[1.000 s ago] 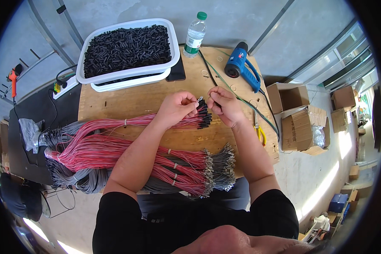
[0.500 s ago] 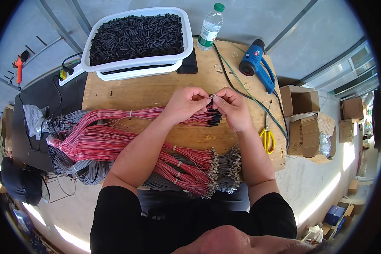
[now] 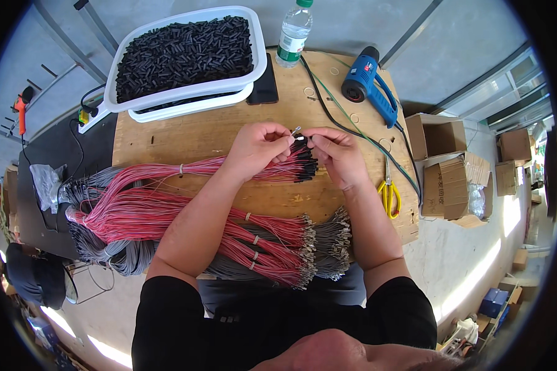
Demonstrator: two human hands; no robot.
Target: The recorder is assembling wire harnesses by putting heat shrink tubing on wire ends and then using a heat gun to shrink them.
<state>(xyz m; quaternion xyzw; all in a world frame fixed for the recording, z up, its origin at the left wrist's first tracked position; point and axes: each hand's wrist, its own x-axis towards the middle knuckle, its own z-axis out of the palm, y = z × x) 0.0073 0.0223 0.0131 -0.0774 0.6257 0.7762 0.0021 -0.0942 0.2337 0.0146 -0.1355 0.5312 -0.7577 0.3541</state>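
Over the wooden table (image 3: 185, 139) my left hand (image 3: 257, 150) pinches a thin wire end with a small silvery terminal (image 3: 296, 131) showing past the fingertips. Just beside it, my right hand (image 3: 335, 154) is closed in a pinch on a small black tube (image 3: 310, 141), mostly covered by the fingers. Below both hands lies a tied bundle of red wires (image 3: 207, 167) whose ends carry black sleeves (image 3: 304, 164). Nearer to me, more red wires (image 3: 278, 238) and grey wires (image 3: 331, 244) end in bare metal terminals.
A white tub (image 3: 259, 65) heaped with short black tubes (image 3: 185, 59) stands at the back left, next to a dark phone (image 3: 265, 83). Further right are a water bottle (image 3: 293, 37), a blue heat gun (image 3: 368, 83), cables and yellow-handled scissors (image 3: 388, 195). Cardboard boxes (image 3: 445, 185) stand beyond the right edge.
My fingertips have drawn slightly apart, and the silvery terminal now shows between them. The whole view has shifted a little, moving the table items left and up.
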